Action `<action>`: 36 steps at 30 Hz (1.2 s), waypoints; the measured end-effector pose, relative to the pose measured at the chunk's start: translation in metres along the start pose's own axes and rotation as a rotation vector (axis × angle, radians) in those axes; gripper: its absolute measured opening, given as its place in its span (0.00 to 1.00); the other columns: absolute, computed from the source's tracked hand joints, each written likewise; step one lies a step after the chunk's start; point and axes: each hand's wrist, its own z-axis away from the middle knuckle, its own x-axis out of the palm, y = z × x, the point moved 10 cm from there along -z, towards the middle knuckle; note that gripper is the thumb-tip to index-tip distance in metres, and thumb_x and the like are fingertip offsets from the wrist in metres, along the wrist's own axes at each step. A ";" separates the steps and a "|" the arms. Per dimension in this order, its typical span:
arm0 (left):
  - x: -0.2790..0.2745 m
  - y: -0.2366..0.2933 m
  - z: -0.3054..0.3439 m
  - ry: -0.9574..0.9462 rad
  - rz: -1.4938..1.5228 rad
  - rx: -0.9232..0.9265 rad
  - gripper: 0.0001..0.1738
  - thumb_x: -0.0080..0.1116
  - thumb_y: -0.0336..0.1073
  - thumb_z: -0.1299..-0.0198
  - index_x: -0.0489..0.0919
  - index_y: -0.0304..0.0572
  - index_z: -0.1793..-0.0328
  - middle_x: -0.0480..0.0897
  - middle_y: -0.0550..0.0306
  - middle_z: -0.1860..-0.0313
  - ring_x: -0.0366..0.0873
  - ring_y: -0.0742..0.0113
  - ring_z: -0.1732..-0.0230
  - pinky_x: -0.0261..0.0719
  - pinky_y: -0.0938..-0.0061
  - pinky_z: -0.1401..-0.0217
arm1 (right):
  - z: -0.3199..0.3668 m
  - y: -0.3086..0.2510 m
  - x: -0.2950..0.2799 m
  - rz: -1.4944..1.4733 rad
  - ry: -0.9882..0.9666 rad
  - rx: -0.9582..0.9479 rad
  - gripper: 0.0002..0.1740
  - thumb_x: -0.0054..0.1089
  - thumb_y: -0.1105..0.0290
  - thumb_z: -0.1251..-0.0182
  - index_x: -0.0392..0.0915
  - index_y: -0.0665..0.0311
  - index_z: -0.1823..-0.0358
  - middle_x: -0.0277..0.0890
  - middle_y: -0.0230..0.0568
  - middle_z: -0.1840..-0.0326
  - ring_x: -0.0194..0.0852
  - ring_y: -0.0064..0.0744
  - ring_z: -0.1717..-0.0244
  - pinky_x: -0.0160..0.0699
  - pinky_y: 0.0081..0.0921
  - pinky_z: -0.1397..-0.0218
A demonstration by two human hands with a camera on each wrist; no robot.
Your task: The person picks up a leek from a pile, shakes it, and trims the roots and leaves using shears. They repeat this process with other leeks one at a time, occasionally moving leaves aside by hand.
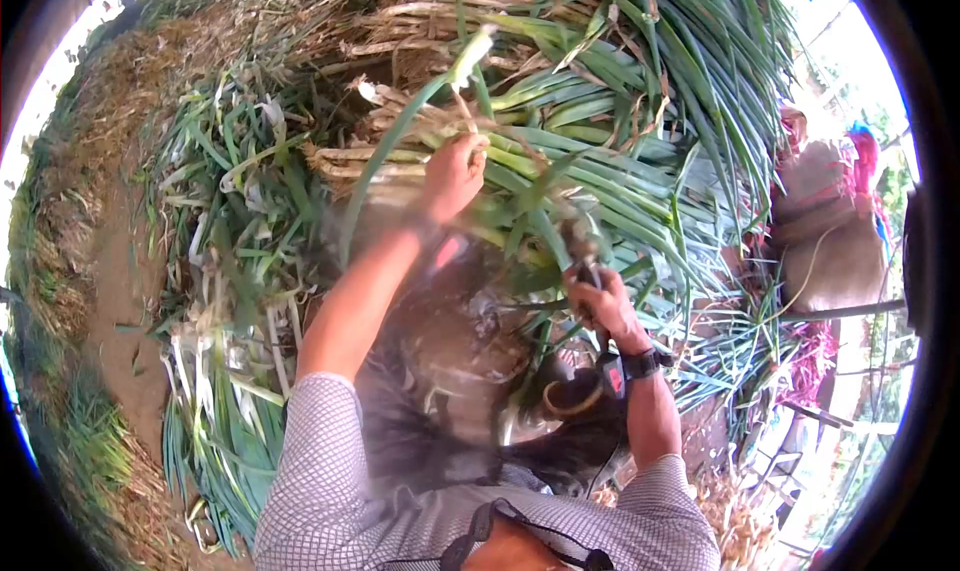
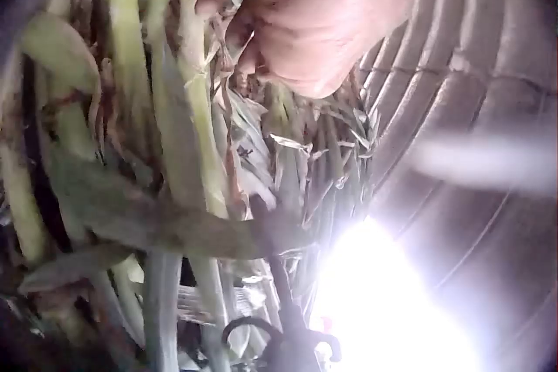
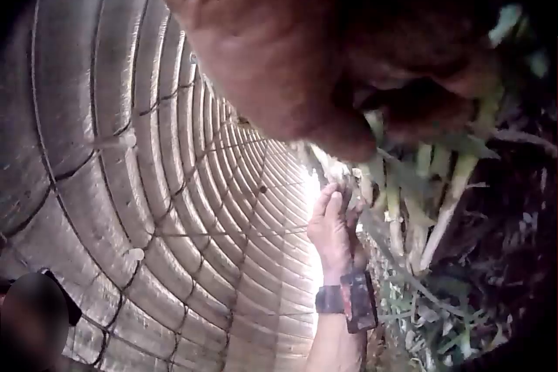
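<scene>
My left hand (image 1: 458, 176) reaches over the heap of leeks (image 1: 600, 196), fingers curled. It grips a single leek stalk (image 1: 467, 66), whose pale end points up while a long green leaf (image 1: 385, 161) droops to the left. In the left wrist view, the left hand (image 2: 327, 27) is above several green stalks (image 2: 200, 119). Lower right of it, my right hand (image 1: 598, 299) curls round a dark, slim, handle-like thing (image 1: 603, 341); blur hides its upper end. Green leaves lie beside the right hand, which appears large and dark in the right wrist view (image 3: 270, 49).
Loose leaves and trimmings (image 1: 235, 161) pile up on the left, above a laid-out bunch of leeks (image 1: 225, 411). Bare soil (image 1: 125, 301) runs further left. Sacks (image 1: 830, 221) stand at the right. A ribbed covering (image 3: 174, 197) arches overhead.
</scene>
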 end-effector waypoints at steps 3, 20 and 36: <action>0.044 0.004 0.001 -0.265 -0.138 0.105 0.13 0.60 0.32 0.35 0.83 0.42 0.46 0.85 0.50 0.46 0.82 0.47 0.45 0.80 0.56 0.38 | 0.017 -0.004 0.005 0.194 -0.126 -0.016 0.16 0.67 0.65 0.35 0.83 0.66 0.50 0.75 0.29 0.77 0.70 0.18 0.80 0.64 0.19 0.78; 0.021 0.001 0.072 -0.368 0.116 -0.047 0.14 0.59 0.21 0.39 0.81 0.37 0.47 0.75 0.53 0.48 0.80 0.54 0.49 0.81 0.64 0.48 | 0.049 0.003 -0.010 0.366 -0.125 -0.163 0.19 0.70 0.62 0.38 0.82 0.68 0.53 0.77 0.31 0.74 0.73 0.25 0.73 0.74 0.30 0.67; 0.016 -0.146 0.147 0.334 1.062 -1.114 0.24 0.60 0.47 0.28 0.73 0.40 0.34 0.82 0.47 0.44 0.86 0.50 0.46 0.91 0.49 0.55 | 0.014 0.012 0.034 0.756 -0.194 -0.204 0.22 0.68 0.63 0.39 0.80 0.68 0.47 0.83 0.59 0.62 0.83 0.53 0.60 0.78 0.45 0.54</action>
